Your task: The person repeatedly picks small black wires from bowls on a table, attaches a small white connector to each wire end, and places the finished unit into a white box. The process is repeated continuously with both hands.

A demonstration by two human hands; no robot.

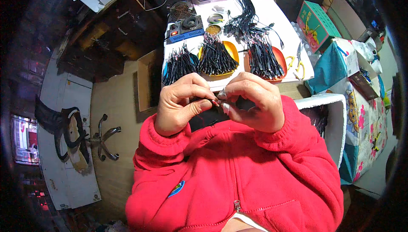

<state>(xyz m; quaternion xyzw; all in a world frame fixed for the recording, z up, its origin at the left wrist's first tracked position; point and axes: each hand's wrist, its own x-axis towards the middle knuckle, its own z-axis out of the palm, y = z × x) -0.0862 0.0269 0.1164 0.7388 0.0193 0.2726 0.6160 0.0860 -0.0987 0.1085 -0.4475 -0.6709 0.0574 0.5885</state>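
The left hand [176, 102] and right hand [260, 103] pinch a thin dark wire [216, 103] with red bits between their fingers [199, 106]. Black cable bunches [217, 60] lie beyond the fingers on the bench [265, 9].

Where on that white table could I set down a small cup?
Toward the far right of the table, between the bundled black cables and the table's right edge, there seems bare room. A slim gap separates the yellow dish from the red dish. The left is crowded around the blue box.
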